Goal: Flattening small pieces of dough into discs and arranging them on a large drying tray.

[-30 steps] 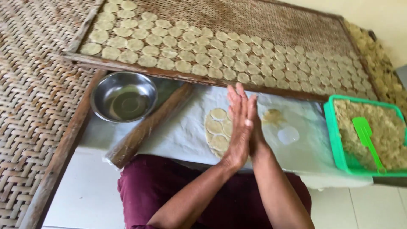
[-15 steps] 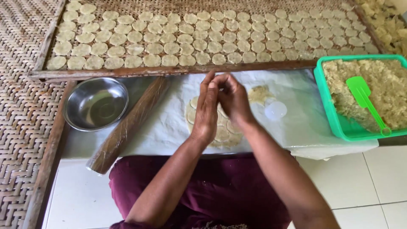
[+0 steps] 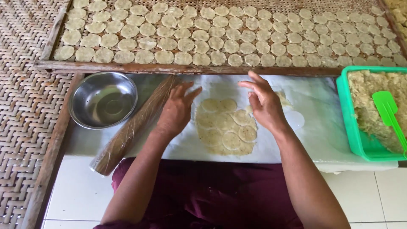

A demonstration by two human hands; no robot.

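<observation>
The left hand (image 3: 176,111) and right hand (image 3: 265,104) are held open and empty on either side of the cut dough rounds (image 3: 227,127), which are spread on the white sheet (image 3: 313,127) between rolling pin (image 3: 131,127) and green tub (image 3: 352,135).

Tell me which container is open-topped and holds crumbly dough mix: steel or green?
The green plastic tub at right, with the green spatula in it; the round steel bowl holds none.
</observation>
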